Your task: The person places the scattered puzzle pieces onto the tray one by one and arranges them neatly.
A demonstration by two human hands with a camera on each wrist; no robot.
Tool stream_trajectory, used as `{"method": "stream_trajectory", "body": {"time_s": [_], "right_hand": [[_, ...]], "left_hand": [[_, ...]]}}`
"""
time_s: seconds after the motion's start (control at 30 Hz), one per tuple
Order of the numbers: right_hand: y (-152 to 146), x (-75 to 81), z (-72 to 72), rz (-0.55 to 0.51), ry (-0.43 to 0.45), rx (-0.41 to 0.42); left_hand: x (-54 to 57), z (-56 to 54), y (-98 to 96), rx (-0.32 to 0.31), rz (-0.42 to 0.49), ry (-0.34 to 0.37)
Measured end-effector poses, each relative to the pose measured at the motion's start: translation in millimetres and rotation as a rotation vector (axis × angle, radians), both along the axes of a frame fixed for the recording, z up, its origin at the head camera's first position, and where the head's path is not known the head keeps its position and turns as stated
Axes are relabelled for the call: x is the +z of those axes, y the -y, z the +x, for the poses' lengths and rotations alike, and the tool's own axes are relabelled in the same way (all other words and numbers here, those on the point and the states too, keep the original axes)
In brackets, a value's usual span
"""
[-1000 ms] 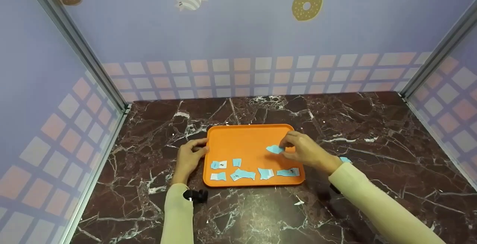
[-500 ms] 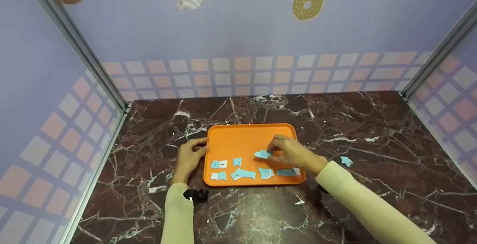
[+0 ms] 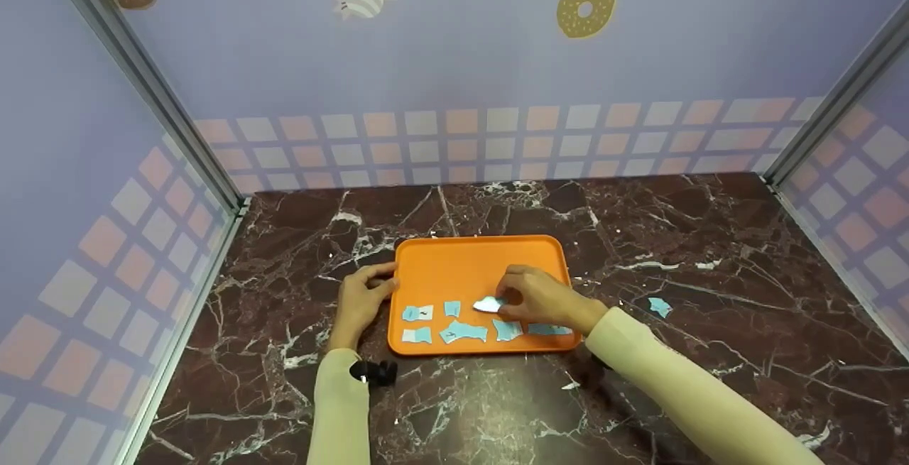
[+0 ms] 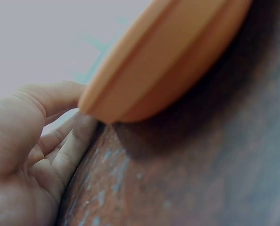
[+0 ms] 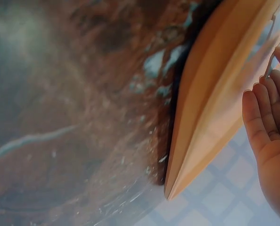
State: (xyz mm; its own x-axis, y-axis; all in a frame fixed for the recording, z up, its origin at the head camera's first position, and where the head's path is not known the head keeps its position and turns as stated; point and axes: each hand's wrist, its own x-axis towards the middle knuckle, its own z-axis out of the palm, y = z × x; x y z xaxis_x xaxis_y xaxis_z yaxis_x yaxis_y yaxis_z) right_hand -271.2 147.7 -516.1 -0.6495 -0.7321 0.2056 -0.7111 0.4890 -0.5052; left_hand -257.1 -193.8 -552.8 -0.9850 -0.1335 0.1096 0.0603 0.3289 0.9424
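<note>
An orange tray (image 3: 454, 252) lies on the dark marbled table. Its left rim is held by my left hand (image 3: 361, 303); in the left wrist view, the thumb and fingers (image 4: 76, 146) meet the tray's edge. Over the tray's right half, my right hand (image 3: 543, 296) pinches a torn piece of blue paper (image 3: 488, 304) between thumb and fingertips, its surface catching bright light. Just left of that piece is a small blue scrap (image 3: 452, 308). Below run several other torn blue-and-white pieces, among them a long one (image 3: 463, 332) and one (image 3: 507, 330) right under my hand.
One more blue paper scrap (image 3: 660, 307) lies on the table to the right of the tray. A small white fleck (image 3: 571, 385) is in front of the tray. Patterned walls enclose the table at the back (image 3: 454, 145) and both sides.
My right hand has moved left and slightly nearer with the torn paper, towards the small scrap. The scrap on the table at right has come fully into sight. My left hand stays put.
</note>
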Motion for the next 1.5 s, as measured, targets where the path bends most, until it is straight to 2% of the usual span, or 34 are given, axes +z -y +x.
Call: {"method": "stream_trajectory", "body": {"time_s": [0.37,1.0,1.33,1.5], "right_hand": [[4.1,1.2,-2.5,0.003,0.009,0.029],[1.9,1.4,-2.9,0.012,-0.001,0.047],[-14.2,5.5,-3.6,-0.008,0.006,-0.003],[-26.8,9.0,-4.4,-0.021,-0.049,-0.004]], "left_hand": [[0.0,-1.7,0.0,0.005,-0.01,-0.019],[2.0,-0.7,-0.3,-0.003,-0.001,0.011],[1.9,-0.1,0.2,-0.002,-0.014,0.006],[1.5,-0.5,0.2,0.004,-0.023,0.02]]}}
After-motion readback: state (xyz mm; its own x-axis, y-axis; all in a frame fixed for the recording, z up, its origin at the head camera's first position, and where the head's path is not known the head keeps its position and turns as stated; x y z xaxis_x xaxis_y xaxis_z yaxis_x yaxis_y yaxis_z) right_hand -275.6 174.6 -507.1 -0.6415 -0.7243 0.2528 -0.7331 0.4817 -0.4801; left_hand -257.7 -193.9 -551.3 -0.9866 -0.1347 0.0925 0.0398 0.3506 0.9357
